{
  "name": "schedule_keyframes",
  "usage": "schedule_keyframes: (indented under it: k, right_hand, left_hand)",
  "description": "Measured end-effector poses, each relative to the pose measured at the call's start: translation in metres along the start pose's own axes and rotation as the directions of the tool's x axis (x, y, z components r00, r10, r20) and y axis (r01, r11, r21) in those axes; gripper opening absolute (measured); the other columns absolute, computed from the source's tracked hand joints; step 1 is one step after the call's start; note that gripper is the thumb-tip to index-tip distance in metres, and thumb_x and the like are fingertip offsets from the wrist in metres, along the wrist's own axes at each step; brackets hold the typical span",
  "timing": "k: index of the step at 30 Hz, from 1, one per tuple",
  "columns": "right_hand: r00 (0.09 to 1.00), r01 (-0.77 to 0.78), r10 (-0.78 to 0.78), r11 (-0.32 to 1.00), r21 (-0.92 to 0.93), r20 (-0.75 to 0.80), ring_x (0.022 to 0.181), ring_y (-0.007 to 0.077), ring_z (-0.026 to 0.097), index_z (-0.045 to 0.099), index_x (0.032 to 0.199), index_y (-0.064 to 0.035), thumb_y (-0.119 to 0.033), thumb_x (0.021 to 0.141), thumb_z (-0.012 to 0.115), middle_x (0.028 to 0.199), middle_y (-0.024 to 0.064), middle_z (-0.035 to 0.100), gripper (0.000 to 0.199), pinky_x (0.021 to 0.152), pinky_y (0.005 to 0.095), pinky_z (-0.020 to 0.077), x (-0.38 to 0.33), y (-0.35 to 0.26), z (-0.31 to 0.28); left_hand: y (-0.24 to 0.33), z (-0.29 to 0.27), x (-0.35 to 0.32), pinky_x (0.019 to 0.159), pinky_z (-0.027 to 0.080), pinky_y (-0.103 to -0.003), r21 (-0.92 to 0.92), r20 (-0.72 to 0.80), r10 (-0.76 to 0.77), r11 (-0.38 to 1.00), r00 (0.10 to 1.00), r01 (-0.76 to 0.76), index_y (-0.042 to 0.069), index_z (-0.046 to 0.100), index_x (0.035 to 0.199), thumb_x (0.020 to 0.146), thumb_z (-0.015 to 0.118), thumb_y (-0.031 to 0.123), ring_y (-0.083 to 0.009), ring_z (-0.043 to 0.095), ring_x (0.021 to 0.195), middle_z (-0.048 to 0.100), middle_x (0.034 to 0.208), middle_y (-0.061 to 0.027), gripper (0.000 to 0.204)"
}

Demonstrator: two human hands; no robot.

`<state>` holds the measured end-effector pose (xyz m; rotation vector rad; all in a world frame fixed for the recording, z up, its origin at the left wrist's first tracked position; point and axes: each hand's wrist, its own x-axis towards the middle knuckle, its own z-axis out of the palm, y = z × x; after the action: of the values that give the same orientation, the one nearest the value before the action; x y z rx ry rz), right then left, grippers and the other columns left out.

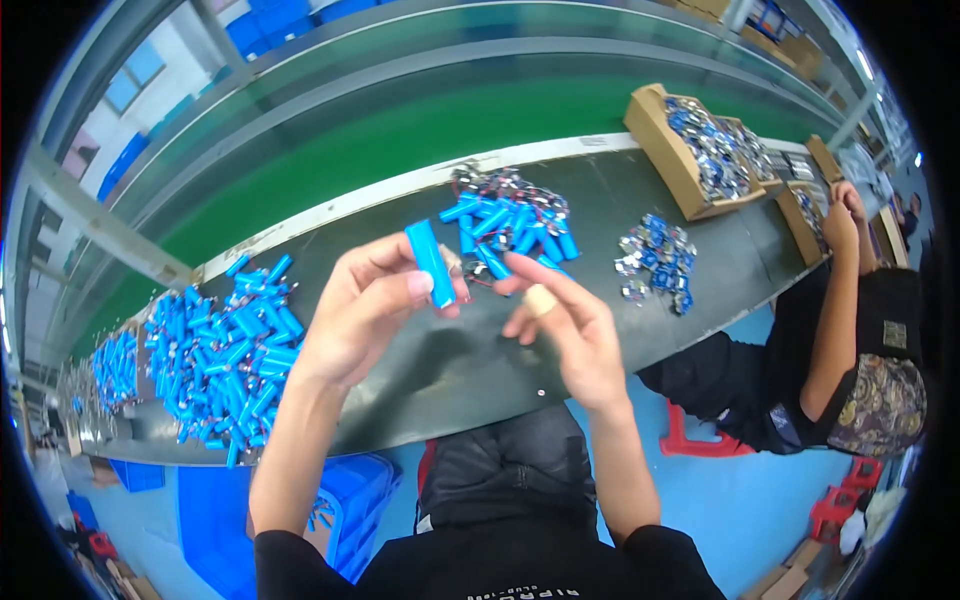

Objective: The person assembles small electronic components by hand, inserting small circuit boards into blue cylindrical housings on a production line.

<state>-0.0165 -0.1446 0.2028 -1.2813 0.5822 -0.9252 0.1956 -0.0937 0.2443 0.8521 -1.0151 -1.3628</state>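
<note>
In my left hand point(365, 300) a blue shrink-wrapped battery point(430, 262) stands tilted, pinched between thumb and fingers over the dark worktable. My right hand point(570, 335) hovers just to the right of it, fingers apart and nothing visible in them; a pale yellow cover wraps one of its digits. Behind both hands lies a small heap of blue batteries point(510, 222) with thin wires. A much bigger pile of blue batteries point(225, 350) spreads over the table to the left. Small blue-and-silver parts point(660, 258) form a loose heap to the right.
Cardboard boxes point(665, 150) of similar small parts stand at the far right. A green conveyor belt point(330, 170) runs behind the table's white edge strip. A person point(845, 330) sits working to my right. Blue plastic bins point(350, 510) and a red stool point(700, 435) are below.
</note>
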Motion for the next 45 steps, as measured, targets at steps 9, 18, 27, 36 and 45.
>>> schedule_keyframes:
  k: [9, 18, 27, 36, 45]
  right_hand:
    - [0.997, -0.024, 0.011, 0.984, 0.178, 0.075, 0.085, 0.0108, 0.061, 0.066, 0.114, 0.0028, -0.008, 0.091, 0.068, 0.103, 0.0070, 0.065, 0.025, 0.074, 0.0254, 0.0502, -0.010, 0.003, -0.008]
    - [0.929, 0.288, -0.365, 0.822, -0.491, -0.065, 0.079, 0.0136, 0.064, 0.071, 0.102, 0.0022, 0.001, 0.084, 0.070, 0.090, 0.0096, 0.068, 0.018, 0.068, 0.0267, 0.0507, -0.008, -0.004, -0.025]
    - [0.985, 0.049, -0.107, 0.929, -0.366, -0.139, 0.075, 0.0095, 0.064, 0.069, 0.096, 0.0024, -0.001, 0.082, 0.073, 0.086, 0.0057, 0.069, 0.015, 0.067, 0.0239, 0.0498, -0.012, -0.017, -0.032]
    - [0.956, -0.191, 0.162, 0.976, -0.100, -0.246, 0.078, 0.0098, 0.066, 0.066, 0.100, 0.0020, -0.005, 0.084, 0.074, 0.085, 0.0062, 0.070, 0.019, 0.071, 0.0221, 0.0509, -0.016, 0.001, -0.041]
    - [0.987, -0.153, 0.128, 0.926, -0.345, -0.093, 0.077, 0.0081, 0.063, 0.070, 0.102, -0.0003, -0.011, 0.086, 0.073, 0.085, 0.0043, 0.070, 0.019, 0.069, 0.0239, 0.0491, -0.015, 0.011, -0.040]
  left_hand:
    - [-0.033, 0.021, 0.009, 0.076, 0.050, -0.031, -0.192, -0.046, -0.113, 0.976, 0.993, 0.102, -0.002, 0.060, 0.103, 0.083, 0.063, 0.021, -0.0191, 0.060, 0.080, 0.063, 0.092, -0.0119, 0.031]
    - [-0.060, 0.023, 0.012, 0.085, 0.049, -0.032, 0.446, -0.296, 0.104, 0.894, 0.950, 0.041, -0.003, 0.052, 0.126, 0.084, 0.063, 0.004, -0.0198, 0.062, 0.099, 0.062, 0.115, -0.0138, 0.044]
    - [-0.079, 0.058, 0.022, 0.093, 0.049, -0.033, 0.559, 0.118, 0.168, 0.803, 0.979, -0.206, -0.002, 0.057, 0.122, 0.079, 0.069, -0.001, -0.0224, 0.066, 0.102, 0.067, 0.113, -0.0128, 0.045]
    - [-0.093, 0.047, 0.021, 0.070, 0.049, -0.025, 0.510, 0.031, 0.050, 0.858, 0.998, -0.059, -0.005, 0.065, 0.094, 0.091, 0.061, 0.003, -0.0116, 0.063, 0.077, 0.067, 0.083, -0.0074, 0.009]
    - [-0.107, 0.029, 0.012, 0.072, 0.045, -0.022, 0.260, -0.087, -0.072, 0.961, 0.994, 0.092, -0.001, 0.067, 0.095, 0.090, 0.063, 0.002, -0.0058, 0.056, 0.078, 0.063, 0.082, 0.0006, 0.007]
